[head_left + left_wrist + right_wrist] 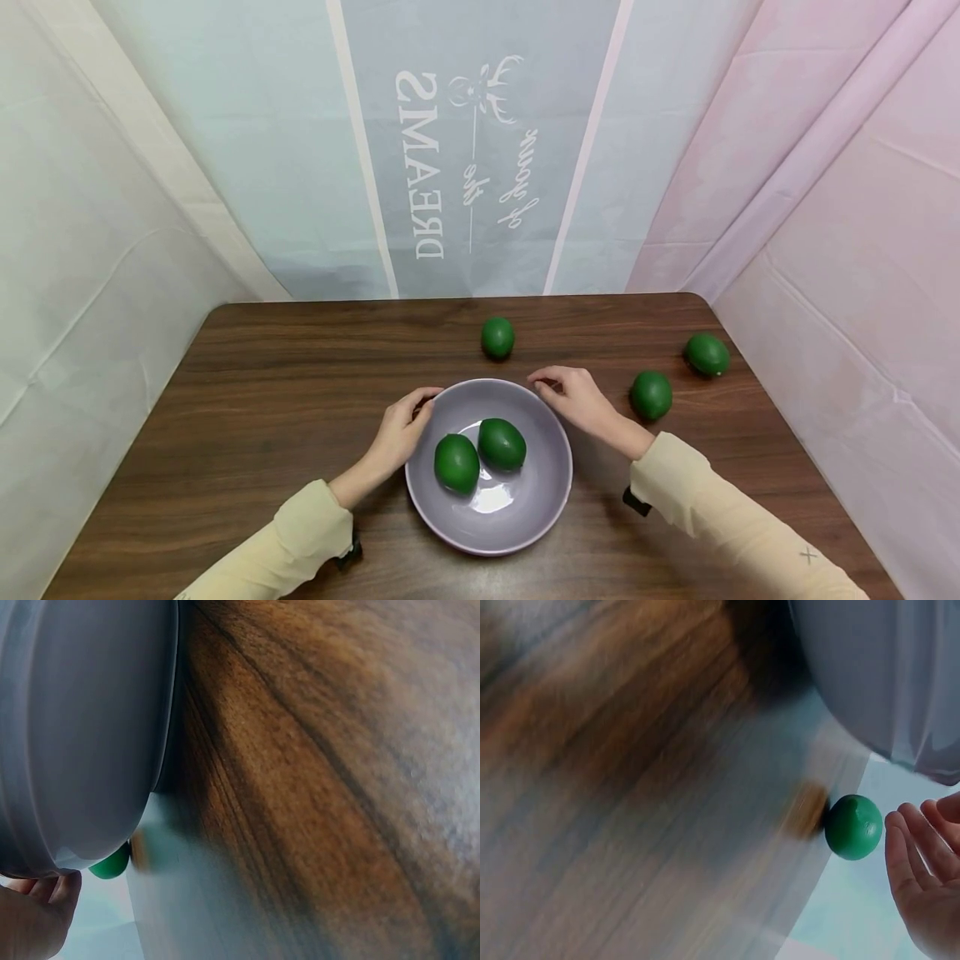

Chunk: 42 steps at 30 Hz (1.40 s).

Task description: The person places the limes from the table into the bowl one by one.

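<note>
A wide grey-purple bowl (491,533) stands on the wooden table, with two green limes (457,463) inside. At its left rim, my left hand (401,429) holds the edge between thumb and fingers. The left wrist view shows those fingers (66,889) right at the rim of the bowl (90,735). My right hand (583,404) is beside the upper right rim, its fingers loosely bent and holding nothing. In the right wrist view a gap shows between the right fingers (904,840) and the bowl (870,667).
Behind the bowl sits another lime (498,338). To the right of my right hand lie a lime (651,395) and, farther back, one more lime (707,355) near the right edge of the table (247,400). Fabric curtains (480,275) hang around the back and sides.
</note>
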Available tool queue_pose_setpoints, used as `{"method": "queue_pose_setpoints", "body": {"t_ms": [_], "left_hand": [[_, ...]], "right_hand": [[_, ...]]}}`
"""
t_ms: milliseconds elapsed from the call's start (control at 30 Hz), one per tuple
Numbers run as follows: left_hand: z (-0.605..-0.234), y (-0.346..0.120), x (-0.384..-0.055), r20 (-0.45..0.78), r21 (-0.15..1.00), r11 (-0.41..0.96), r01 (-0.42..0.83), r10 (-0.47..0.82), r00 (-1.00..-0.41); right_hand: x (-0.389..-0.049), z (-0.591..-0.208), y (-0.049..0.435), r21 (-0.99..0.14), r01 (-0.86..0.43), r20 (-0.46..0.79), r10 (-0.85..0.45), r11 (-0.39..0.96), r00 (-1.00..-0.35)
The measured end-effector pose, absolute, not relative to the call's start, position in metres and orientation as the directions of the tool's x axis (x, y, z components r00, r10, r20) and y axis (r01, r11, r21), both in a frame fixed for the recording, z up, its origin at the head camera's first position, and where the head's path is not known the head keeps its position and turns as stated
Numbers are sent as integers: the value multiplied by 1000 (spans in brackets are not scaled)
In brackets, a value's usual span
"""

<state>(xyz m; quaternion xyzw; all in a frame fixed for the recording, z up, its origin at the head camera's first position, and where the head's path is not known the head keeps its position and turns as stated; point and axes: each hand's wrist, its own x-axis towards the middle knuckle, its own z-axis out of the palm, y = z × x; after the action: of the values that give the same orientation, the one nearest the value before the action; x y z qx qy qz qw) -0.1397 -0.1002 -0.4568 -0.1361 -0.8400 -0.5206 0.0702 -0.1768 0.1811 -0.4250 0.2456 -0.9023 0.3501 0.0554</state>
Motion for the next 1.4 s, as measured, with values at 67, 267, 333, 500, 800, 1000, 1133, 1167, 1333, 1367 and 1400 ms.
{"method": "queue_pose_setpoints", "body": {"t_ms": [67, 267, 333, 500, 800, 1000, 1133, 1167, 1333, 1367, 1400], "left_hand": [[-457, -100, -140, 263, 854, 422, 304, 155, -952], [-457, -101, -140, 259, 854, 423, 303, 158, -953], [-457, -101, -140, 257, 856, 421, 301, 159, -953], [-456, -101, -140, 252, 857, 421, 296, 159, -955], [-455, -101, -140, 251, 858, 420, 294, 157, -955], [-457, -101, -140, 251, 860, 415, 296, 159, -955], [-458, -101, -140, 255, 860, 415, 298, 158, -954], [-458, -101, -140, 253, 861, 414, 297, 158, -955], [-457, -101, -140, 258, 858, 415, 301, 157, -953], [-457, -101, -140, 259, 858, 416, 302, 157, -953], [-457, -101, -140, 261, 856, 417, 304, 157, -952]], "right_hand": [[-180, -425, 182, -593, -491, 266, -421, 638, -867], [-191, -424, 183, -593, -479, 220, -443, 647, -869], [-193, -422, 183, -589, -476, 206, -449, 653, -870], [-198, -417, 183, -577, -475, 191, -456, 664, -869], [-209, -414, 183, -543, -497, 202, -469, 677, -860], [-218, -414, 184, -505, -532, 208, -502, 680, -839], [-223, -413, 181, -479, -548, 211, -515, 686, -831], [-224, -412, 180, -476, -544, 204, -515, 691, -833], [-232, -410, 176, -467, -512, 165, -497, 721, -852], [-233, -409, 175, -469, -502, 156, -491, 727, -857], [-235, -409, 175, -470, -497, 152, -487, 730, -860]]}}
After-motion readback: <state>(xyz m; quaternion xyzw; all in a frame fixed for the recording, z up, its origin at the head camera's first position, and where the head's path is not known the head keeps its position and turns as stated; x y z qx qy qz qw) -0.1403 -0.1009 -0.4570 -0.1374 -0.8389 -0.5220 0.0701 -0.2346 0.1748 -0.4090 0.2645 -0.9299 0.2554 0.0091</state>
